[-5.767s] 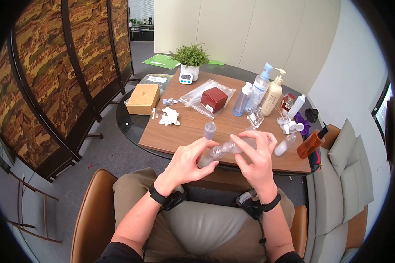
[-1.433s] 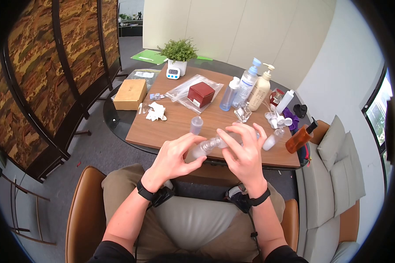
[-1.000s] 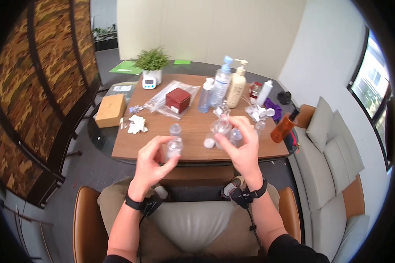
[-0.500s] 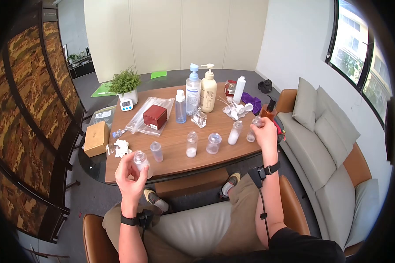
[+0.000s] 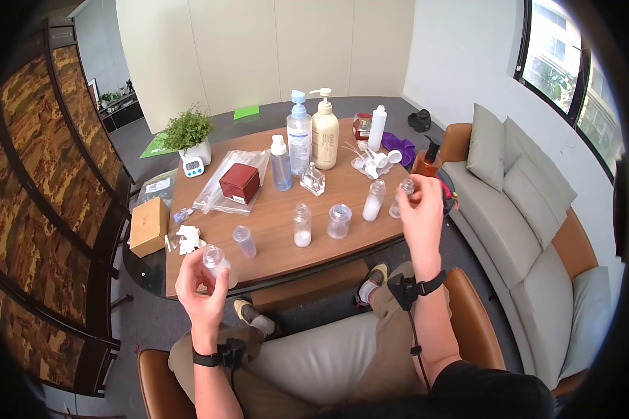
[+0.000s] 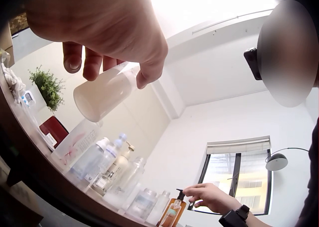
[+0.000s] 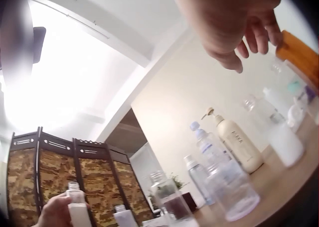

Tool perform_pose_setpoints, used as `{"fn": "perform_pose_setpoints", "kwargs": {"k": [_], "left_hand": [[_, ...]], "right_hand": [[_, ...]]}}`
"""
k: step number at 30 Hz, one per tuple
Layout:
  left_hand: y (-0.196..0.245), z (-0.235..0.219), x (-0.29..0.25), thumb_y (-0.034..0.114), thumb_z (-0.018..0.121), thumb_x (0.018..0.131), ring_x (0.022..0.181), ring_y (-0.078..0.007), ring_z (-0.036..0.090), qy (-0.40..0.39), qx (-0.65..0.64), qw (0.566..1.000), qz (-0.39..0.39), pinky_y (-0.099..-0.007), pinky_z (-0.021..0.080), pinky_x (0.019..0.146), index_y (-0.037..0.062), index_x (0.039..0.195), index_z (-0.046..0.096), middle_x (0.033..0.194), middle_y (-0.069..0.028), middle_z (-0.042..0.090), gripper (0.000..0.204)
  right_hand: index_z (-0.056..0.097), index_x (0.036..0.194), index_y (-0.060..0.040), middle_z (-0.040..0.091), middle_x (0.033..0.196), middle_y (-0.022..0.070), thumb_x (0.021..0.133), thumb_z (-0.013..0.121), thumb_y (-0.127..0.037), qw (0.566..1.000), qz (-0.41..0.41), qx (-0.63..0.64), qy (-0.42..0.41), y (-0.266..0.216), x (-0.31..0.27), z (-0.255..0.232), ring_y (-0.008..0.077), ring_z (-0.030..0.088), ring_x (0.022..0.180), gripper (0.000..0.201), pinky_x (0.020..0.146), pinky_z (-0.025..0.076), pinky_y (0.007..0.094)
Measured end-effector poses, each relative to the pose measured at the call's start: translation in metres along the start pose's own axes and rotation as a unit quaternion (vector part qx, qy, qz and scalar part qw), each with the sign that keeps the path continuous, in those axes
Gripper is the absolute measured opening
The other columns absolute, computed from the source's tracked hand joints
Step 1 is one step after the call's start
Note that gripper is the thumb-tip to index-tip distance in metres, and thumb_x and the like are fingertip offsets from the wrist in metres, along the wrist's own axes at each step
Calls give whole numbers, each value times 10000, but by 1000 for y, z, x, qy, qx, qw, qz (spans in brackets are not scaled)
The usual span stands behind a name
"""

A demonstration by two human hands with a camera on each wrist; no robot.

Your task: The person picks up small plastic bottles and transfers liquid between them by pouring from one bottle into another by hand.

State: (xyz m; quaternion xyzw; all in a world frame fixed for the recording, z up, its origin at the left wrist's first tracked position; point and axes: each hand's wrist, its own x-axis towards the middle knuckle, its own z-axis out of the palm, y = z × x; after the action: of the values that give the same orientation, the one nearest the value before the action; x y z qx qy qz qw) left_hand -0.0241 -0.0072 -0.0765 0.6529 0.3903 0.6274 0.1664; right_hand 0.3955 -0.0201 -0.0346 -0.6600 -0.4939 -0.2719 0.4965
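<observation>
Right hand (image 5: 423, 204) kinda hung loose, probably empty, just over an upright small clear bottle (image 5: 395, 209); left hand (image 5: 200, 288) gripped a translucent white-filled bottle (image 5: 214, 261).

Holds at the far left of the brown tabletop (image 5: 269, 227) a potted plant (image 5: 191, 133) and a timer (image 5: 193, 167); carries a plastic bag (image 5: 213, 197), crumpled tissue (image 5: 190, 241), a cream pump bottle (image 5: 325, 142) and small clear bottles (image 5: 302, 227).

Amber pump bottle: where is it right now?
In the head view, the amber pump bottle is at the right end of the table, just beyond the right hand, with the purple cloth to its left.
</observation>
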Motion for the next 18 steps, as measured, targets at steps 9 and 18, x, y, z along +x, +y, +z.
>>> {"fn": "perform_pose_setpoints", "kwargs": {"k": [9, 18], "left_hand": [[-1, 0, -3, 12, 874, 892, 650, -22, 524, 4, -7, 1000, -5, -196, 411, 564, -11, 1322, 709, 900, 20, 668, 461], [2, 2, -5, 16, 902, 896, 680, -18, 533, -12, -29, 999, -18, -198, 430, 603, -7, 1344, 703, 941, 19, 702, 491]], "right_hand": [[675, 1411, 48, 724, 1232, 208, 959, 859, -159, 976, 112, 142, -123, -8, -29, 48, 291, 696, 762, 530, 780, 580, 445], [723, 1326, 25, 804, 1108, 202, 938, 880, -181, 969, 139, 131, -155, -7, -25, 41, 301, 728, 762, 466, 763, 588, 443]]}}
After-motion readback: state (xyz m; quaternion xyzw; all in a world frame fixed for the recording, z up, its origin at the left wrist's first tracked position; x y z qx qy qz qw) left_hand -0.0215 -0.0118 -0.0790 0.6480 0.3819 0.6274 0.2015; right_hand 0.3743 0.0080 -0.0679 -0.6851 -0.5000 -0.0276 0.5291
